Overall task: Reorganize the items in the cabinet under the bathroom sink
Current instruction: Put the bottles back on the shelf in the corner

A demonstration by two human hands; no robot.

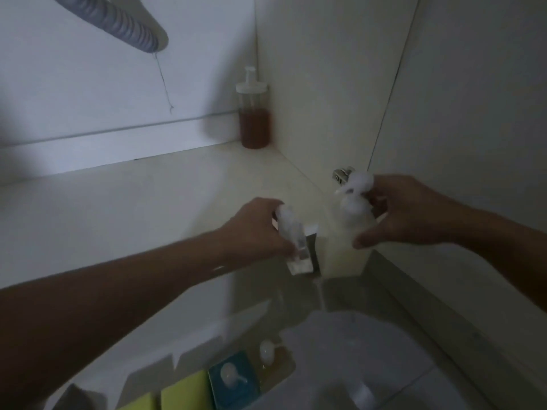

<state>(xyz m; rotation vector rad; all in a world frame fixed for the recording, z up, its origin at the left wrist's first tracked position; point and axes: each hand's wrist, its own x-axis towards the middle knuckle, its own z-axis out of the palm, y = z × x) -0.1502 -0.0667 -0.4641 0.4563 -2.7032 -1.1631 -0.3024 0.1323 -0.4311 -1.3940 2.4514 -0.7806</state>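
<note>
My left hand [257, 229] grips a small clear rectangular pump bottle [299, 250] by its top, at the front right of the cabinet floor [148, 208]. My right hand [405, 214] is closed around the white pump head of a larger pale cream bottle [346, 247] just to the right of it. The two bottles stand side by side, almost touching, near the cabinet's right wall [319, 84]. A clear dispenser with reddish-brown liquid [254, 113] stands upright in the back right corner. The image is dim and blurred.
A grey corrugated drain hose [118, 22] hangs at the top left. A metal door hinge [342, 174] sits on the right wall. Below the cabinet, on the floor, lie a teal pump bottle [233, 380], an amber pump bottle [272, 359] and yellow-green items [183, 395].
</note>
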